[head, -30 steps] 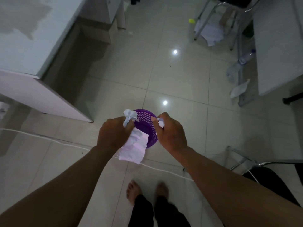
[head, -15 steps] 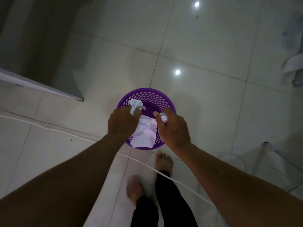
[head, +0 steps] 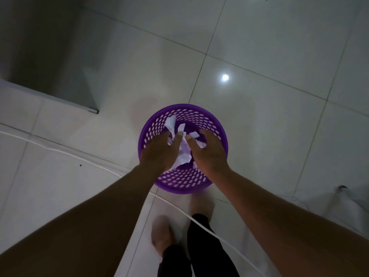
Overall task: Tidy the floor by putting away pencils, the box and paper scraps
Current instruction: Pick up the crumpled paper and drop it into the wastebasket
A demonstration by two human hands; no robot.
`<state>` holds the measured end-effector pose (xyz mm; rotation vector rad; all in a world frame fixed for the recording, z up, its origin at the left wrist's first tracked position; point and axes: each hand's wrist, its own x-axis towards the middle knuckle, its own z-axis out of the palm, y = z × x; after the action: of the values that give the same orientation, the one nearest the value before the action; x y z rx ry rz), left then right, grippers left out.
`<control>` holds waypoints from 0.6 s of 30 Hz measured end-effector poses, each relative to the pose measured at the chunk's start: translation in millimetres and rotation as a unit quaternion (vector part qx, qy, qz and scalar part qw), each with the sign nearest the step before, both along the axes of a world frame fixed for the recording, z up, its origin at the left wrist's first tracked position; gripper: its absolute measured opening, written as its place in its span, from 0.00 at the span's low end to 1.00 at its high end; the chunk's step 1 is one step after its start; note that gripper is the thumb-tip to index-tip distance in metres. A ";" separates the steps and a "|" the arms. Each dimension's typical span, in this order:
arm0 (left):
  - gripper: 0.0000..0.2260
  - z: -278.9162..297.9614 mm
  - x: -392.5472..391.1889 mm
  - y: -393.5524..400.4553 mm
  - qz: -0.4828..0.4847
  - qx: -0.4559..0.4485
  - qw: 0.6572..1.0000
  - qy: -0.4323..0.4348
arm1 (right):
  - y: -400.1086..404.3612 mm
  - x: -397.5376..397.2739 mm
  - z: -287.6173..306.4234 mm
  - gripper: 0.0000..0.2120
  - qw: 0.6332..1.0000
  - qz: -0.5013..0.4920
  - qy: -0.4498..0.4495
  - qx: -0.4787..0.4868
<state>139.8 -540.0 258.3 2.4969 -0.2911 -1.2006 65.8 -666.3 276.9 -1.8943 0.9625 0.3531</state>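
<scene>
Paper scraps [head: 180, 154], white and crumpled, lay in the mouth of the purple basket [head: 182, 181] as we looked down from the head camera. Our left hand [head: 159, 152] pinched a scrap at its fingertips; our right hand [head: 208, 151] curled round another. The basket stood on the pale tiled floor [head: 259, 120], a white cable [head: 60, 150] running past it and over our bare feet. A white surface [head: 48, 96] edged the upper left. Half a second before, the basket sat higher in view and looked smaller. We read no writing anywhere.
</scene>
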 end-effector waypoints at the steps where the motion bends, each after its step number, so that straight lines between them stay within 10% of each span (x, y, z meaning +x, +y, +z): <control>1: 0.41 0.2 -0.3 0.8 -0.006 0.015 1.000 0.000 | 0.6 0.4 -0.6 0.19 1.000 0.003 -0.001 -0.005; 18: 0.24 62.8 -15.3 8.6 0.013 -0.080 0.986 -0.147 | 4.7 -19.7 51.3 0.25 0.986 0.115 -0.052 -0.107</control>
<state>124.5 -531.3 321.2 2.5219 -0.4109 -0.7627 46.2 -661.6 328.1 -2.2056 0.7356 0.2909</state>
